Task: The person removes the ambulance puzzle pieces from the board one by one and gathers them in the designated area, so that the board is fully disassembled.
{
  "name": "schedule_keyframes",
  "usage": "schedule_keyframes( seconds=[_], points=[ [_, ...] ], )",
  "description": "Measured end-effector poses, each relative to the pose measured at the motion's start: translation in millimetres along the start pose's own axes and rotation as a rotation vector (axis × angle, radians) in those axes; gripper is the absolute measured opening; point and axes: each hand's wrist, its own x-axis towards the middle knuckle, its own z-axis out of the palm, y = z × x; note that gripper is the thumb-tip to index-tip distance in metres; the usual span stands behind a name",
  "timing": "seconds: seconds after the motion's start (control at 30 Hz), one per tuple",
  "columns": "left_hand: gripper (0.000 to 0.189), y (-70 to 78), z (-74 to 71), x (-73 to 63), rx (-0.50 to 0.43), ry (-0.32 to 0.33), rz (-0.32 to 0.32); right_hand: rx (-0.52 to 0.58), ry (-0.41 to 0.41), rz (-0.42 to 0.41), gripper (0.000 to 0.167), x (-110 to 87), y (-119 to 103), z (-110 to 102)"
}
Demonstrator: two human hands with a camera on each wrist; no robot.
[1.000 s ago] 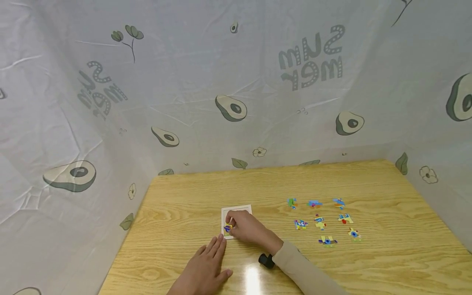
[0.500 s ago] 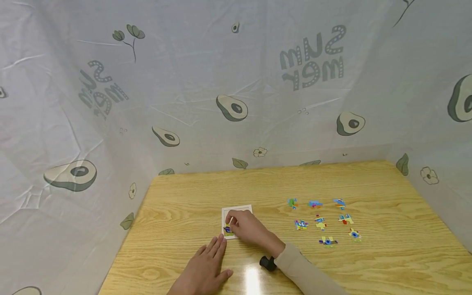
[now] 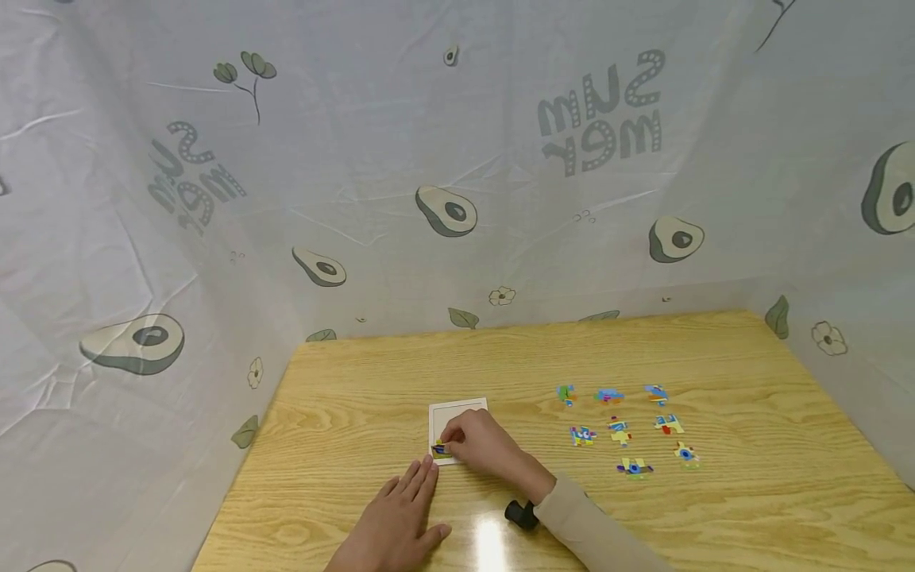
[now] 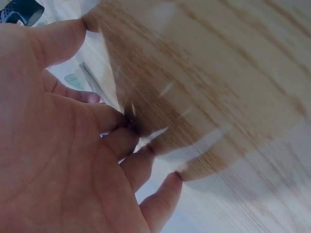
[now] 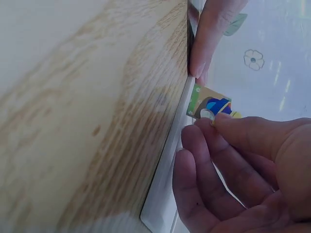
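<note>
My right hand [image 3: 488, 449] pinches a small colourful jigsaw piece [image 5: 216, 106] between thumb and forefinger. In the right wrist view the piece shows green, brown, blue and yellow and is tilted over the frame. It is at the near left corner of a white puzzle frame [image 3: 459, 407], seen edge-on in the right wrist view. My left hand [image 3: 397, 516] lies flat on the table with fingers extended, its fingertips right at the frame's near left corner. In the left wrist view the left fingertips [image 4: 176, 177] touch the wooden surface.
Several loose jigsaw pieces [image 3: 621, 438] lie spread out on the wooden table [image 3: 357, 397], right of the frame. A black object [image 3: 521, 515] shows beside the right sleeve [image 3: 586, 516]. A pale curtain with avocado prints [image 3: 386, 262] encloses the table's back and sides.
My right hand has shifted slightly down and right, lowering the jigsaw piece toward the frame's near left corner and changing its tilt. The left hand stays put.
</note>
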Motion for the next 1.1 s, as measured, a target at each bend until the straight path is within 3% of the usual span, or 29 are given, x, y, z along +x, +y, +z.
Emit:
schedule_keyframes(
  seconds=[0.3, 0.6, 1.1],
  points=[
    [0.085, 0.3, 0.6, 1.5, -0.009, -0.007, -0.006, 0.135, 0.047, 0.019, 0.010, -10.9, 4, -11],
    [0.087, -0.5, 1.2, 1.9, -0.034, -0.014, -0.014, 0.404, 0.023, 0.124, 0.013, -39.9, 17, -42],
    [0.086, -1.6, 3.1, 1.9, -0.031, -0.017, 0.005, 0.482, 0.047, 0.180, 0.020, -94.5, 46, -94]
  ],
)
